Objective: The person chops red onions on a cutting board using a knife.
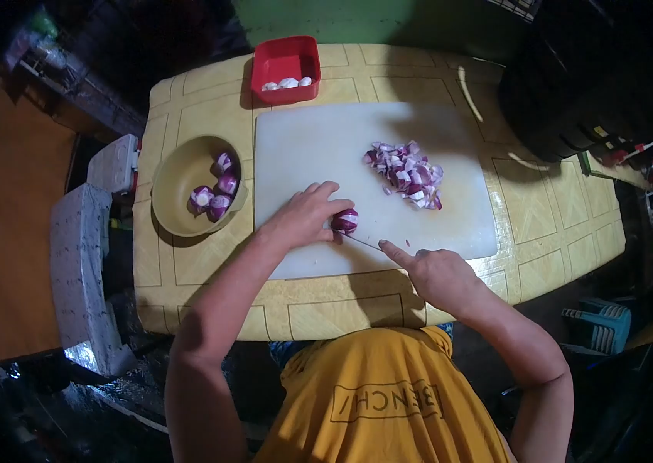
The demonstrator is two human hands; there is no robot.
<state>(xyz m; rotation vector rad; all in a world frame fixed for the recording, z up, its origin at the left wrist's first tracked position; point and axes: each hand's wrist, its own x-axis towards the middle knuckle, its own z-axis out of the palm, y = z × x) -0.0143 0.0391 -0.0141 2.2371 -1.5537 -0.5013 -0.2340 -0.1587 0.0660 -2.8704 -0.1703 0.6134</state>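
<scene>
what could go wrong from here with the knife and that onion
Cut finger: the left hand grips the onion right beside the knife in the right hand, so a slip might nick it.
Rolling: the onion looks rounded and might turn under the blade.
Spill: the chopped onion lies loose on the rimless cutting board, so a bump could scatter pieces.

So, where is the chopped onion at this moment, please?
In the head view, the chopped onion lies heaped right of centre on the white cutting board, beyond the right hand and the knife.
</scene>
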